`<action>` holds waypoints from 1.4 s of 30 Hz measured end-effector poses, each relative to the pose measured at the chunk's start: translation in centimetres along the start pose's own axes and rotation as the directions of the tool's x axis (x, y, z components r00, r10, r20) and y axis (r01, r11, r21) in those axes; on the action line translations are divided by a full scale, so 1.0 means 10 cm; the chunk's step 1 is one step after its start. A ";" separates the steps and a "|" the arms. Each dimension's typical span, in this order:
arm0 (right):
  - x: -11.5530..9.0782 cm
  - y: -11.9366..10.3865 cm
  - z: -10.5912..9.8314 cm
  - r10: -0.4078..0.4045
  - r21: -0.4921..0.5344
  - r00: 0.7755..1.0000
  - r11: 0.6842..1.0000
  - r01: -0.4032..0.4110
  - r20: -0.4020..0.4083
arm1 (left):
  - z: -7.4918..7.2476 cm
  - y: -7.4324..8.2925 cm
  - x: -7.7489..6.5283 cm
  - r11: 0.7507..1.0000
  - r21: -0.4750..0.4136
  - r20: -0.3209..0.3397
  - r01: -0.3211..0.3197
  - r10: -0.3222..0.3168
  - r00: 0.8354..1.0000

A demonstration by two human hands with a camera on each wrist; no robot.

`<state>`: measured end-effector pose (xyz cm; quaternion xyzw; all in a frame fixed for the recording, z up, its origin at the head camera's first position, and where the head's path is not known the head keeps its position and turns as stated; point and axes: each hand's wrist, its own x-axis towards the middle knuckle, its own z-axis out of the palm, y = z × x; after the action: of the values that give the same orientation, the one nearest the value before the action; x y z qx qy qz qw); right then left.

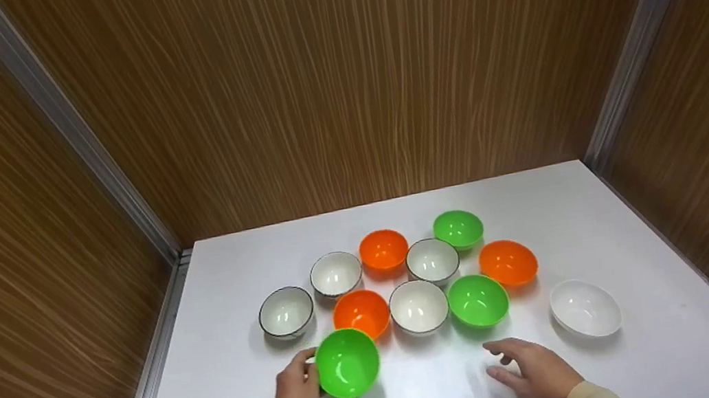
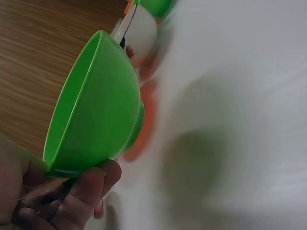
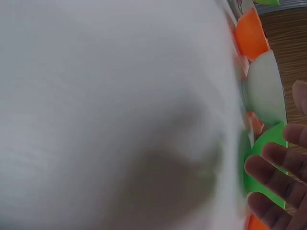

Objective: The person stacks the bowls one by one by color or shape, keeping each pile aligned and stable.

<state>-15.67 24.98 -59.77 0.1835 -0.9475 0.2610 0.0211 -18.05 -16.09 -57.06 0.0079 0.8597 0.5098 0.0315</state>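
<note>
My left hand (image 1: 296,389) pinches the left rim of a green bowl (image 1: 348,364), thumb and fingers on its wall. In the left wrist view the green bowl (image 2: 98,108) is lifted off the white table, its shadow falling on the surface below. My right hand (image 1: 532,368) hovers over the table with nothing in it, fingers spread and relaxed. Just beyond its fingertips stands another green bowl (image 1: 478,301). An orange bowl (image 1: 361,312) sits right behind the held bowl, and a white bowl with a dark rim (image 1: 419,306) stands between the orange and green ones.
More bowls stand close together behind: dark-rimmed white ones (image 1: 336,274), orange ones (image 1: 384,250) and a green one (image 1: 458,229). A plain white bowl (image 1: 585,308) sits apart at the right. Wood-grain panels (image 1: 353,88) enclose the white table (image 1: 228,383) at back and sides.
</note>
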 end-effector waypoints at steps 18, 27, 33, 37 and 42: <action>0.28 -0.41 0.19 -0.143 0.349 0.988 0.930 0.112 0.063 | 0.75 0.39 0.04 0.991 -0.058 0.149 -0.124 0.131 0.980; 0.36 -0.36 0.27 0.054 0.610 0.989 0.782 -0.126 0.136 | 1.00 0.45 0.08 0.988 -0.070 0.125 -0.138 0.146 0.981; 0.41 -0.33 0.30 0.190 0.674 0.972 0.700 -0.234 0.140 | 1.09 0.44 0.10 0.990 -0.066 0.144 -0.124 0.132 0.981; 0.43 -0.32 0.32 0.234 0.681 0.964 0.686 -0.255 0.125 | 1.15 0.41 0.10 0.993 -0.021 0.186 -0.120 0.122 0.975; 0.44 -0.28 0.35 0.281 0.616 0.957 0.742 -0.264 0.071 | 1.22 0.35 0.06 0.988 0.076 0.238 -0.133 0.112 0.965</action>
<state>-18.55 19.52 -60.90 0.0364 -0.8250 0.5600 -0.0659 -18.00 -3.66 -59.88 0.1222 0.8703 0.4664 0.1001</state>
